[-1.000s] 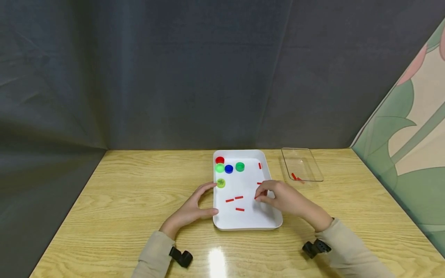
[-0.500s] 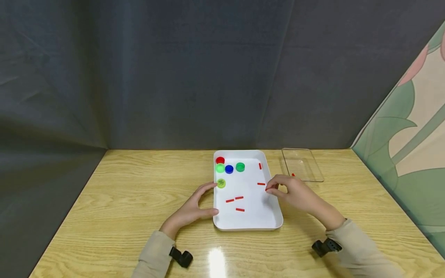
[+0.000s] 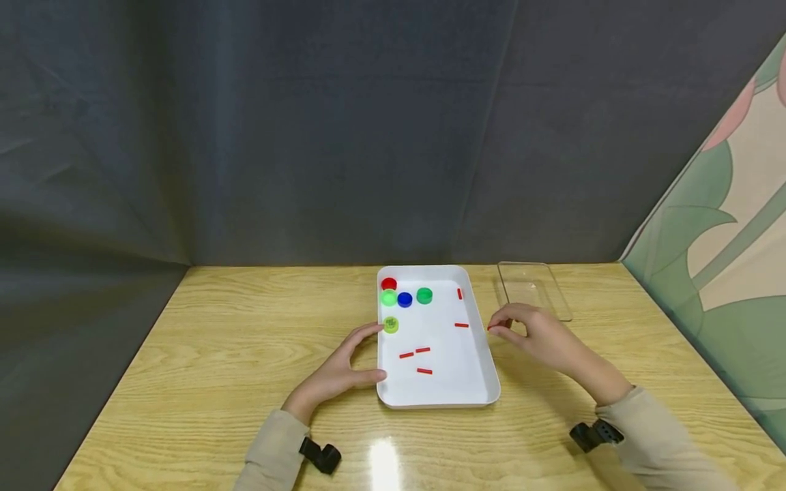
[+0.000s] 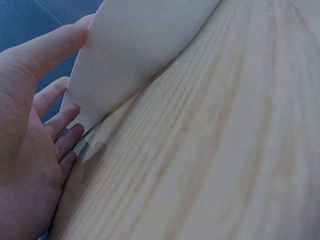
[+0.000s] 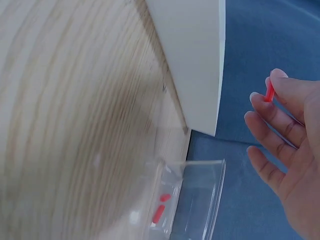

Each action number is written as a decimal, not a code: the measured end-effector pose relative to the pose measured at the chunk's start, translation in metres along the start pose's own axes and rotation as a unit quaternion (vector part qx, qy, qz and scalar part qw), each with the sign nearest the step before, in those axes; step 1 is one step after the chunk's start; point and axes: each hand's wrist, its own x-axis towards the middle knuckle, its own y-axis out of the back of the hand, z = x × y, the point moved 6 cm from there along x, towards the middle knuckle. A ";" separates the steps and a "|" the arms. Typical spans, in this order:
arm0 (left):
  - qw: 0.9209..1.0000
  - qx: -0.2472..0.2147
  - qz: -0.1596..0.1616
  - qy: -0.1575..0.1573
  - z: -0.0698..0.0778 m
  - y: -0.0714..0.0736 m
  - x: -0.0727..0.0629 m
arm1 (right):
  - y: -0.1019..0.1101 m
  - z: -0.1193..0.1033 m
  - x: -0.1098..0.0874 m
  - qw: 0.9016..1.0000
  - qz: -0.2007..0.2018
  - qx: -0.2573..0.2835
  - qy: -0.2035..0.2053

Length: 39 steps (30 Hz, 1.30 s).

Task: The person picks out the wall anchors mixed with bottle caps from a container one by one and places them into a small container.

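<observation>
My right hand point(image 3: 543, 339) pinches a short red stick point(image 5: 270, 92) between thumb and fingertips, just off the right side of a white tray point(image 3: 457, 382). My left hand point(image 3: 338, 365) touches the tray's left rim with thumb and fingertips, its fingers spread and fairly straight. Several more red sticks point(image 3: 424, 372) lie scattered in the tray. A clear plastic box point(image 5: 200, 200), partly hidden behind my right hand in the head view, has two red pieces point(image 5: 158, 214) in it in the right wrist view.
Round caps stand in the tray's left and far part: a red one point(image 3: 389, 284), a light green one point(image 3: 389, 297), a blue one point(image 3: 404, 299), a dark green one point(image 3: 424, 295) and a yellow-green one point(image 3: 390, 324). A dark curtain point(image 3: 344, 136) hangs behind the wooden table point(image 3: 245, 320).
My right hand has moved right and slightly away, carrying the red stick from over the tray to beyond its right rim near the clear box. My left hand has stayed at the tray.
</observation>
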 end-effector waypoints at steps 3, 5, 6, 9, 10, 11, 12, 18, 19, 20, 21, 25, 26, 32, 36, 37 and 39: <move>1.000 0.002 0.002 0.002 0.000 0.001 0.000 | 0.004 0.003 -0.002 1.000 0.003 -0.014 -0.001; 1.000 0.003 0.002 0.001 0.000 0.001 0.000 | 0.007 0.006 -0.004 1.000 0.008 -0.027 0.000; 1.000 0.004 0.001 0.000 0.001 0.000 0.000 | 0.009 0.007 -0.005 0.999 0.010 -0.032 0.000; 1.000 0.005 -0.001 -0.001 0.000 0.000 0.000 | 0.013 0.009 -0.009 0.999 0.016 -0.047 0.008; 1.000 0.004 -0.001 -0.002 0.000 0.000 0.000 | 0.014 0.009 -0.010 0.999 0.016 -0.048 0.011; 1.000 0.003 -0.001 -0.003 0.000 0.000 0.000 | 0.016 0.010 -0.011 0.999 0.017 -0.049 0.014; 1.000 0.003 0.000 -0.003 0.000 0.000 0.000 | 0.017 0.011 -0.012 0.998 0.018 -0.050 0.016; 1.000 0.001 0.001 -0.005 0.001 0.000 -0.001 | 0.027 0.013 -0.018 0.996 0.034 -0.070 0.031; 1.000 0.001 0.001 -0.005 0.002 0.000 -0.001 | 0.028 0.014 -0.018 0.996 0.037 -0.075 0.032; 1.000 0.001 0.001 -0.004 0.002 0.000 -0.001 | 0.029 0.014 -0.019 0.996 0.039 -0.077 0.033; 1.000 0.000 0.002 -0.004 0.002 0.000 -0.001 | 0.031 0.015 -0.019 0.995 0.041 -0.079 0.034; 1.000 -0.001 0.001 -0.003 0.002 0.000 -0.001 | 0.035 0.019 -0.021 0.994 0.051 -0.089 0.035; 1.000 -0.002 0.001 -0.003 0.002 0.000 -0.001 | 0.037 0.021 -0.021 0.994 0.053 -0.091 0.035; 1.000 -0.002 0.000 -0.002 0.001 0.000 -0.001 | 0.042 0.030 -0.021 0.994 0.048 -0.099 0.017; 1.000 -0.003 -0.001 -0.002 0.001 0.000 0.000 | 0.044 0.039 -0.021 0.994 0.037 -0.099 -0.009; 1.000 -0.003 -0.001 -0.003 0.001 0.000 0.000 | 0.044 0.041 -0.020 0.994 0.035 -0.099 -0.013; 1.000 -0.005 -0.001 -0.003 0.001 0.000 0.000 | 0.045 0.044 -0.020 0.994 0.034 -0.098 -0.018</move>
